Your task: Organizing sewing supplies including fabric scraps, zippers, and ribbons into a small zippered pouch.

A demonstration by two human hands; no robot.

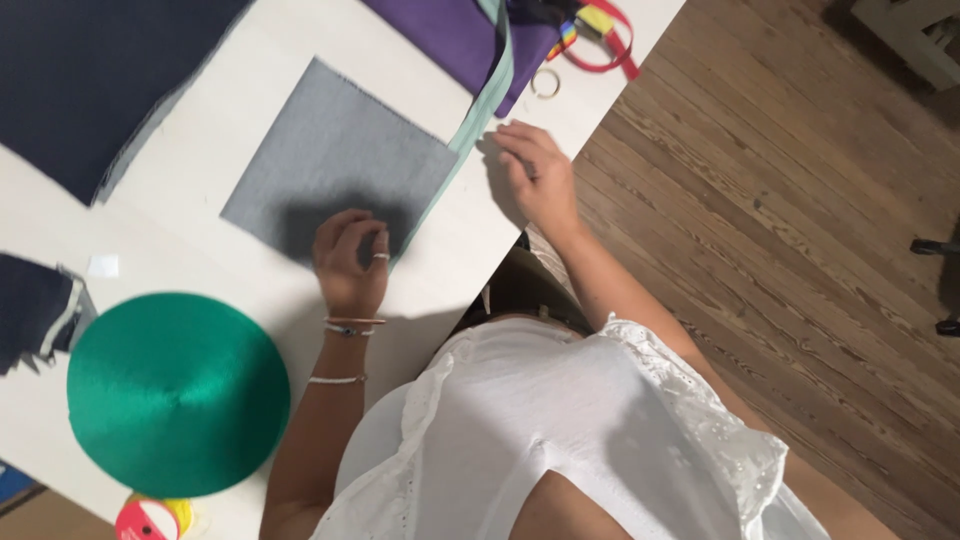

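Note:
A grey square of fabric (335,160) lies flat on the white table (250,60). Along its right edge runs a pale mint green strip of webbing (470,130). My left hand (350,258) rests at the near corner of the grey square, fingers curled and pinching the strip's lower end against the cloth. My right hand (540,175) lies on the table just right of the strip, fingertips touching its edge near the square's right corner.
A large green roll of webbing (178,393) sits at the left. Dark navy fabric (90,70) covers the far left, purple fabric (450,35) the far middle. A metal ring (545,83), red ribbon (605,50), and tape spools (150,520) lie about. Wooden floor (780,200) is at right.

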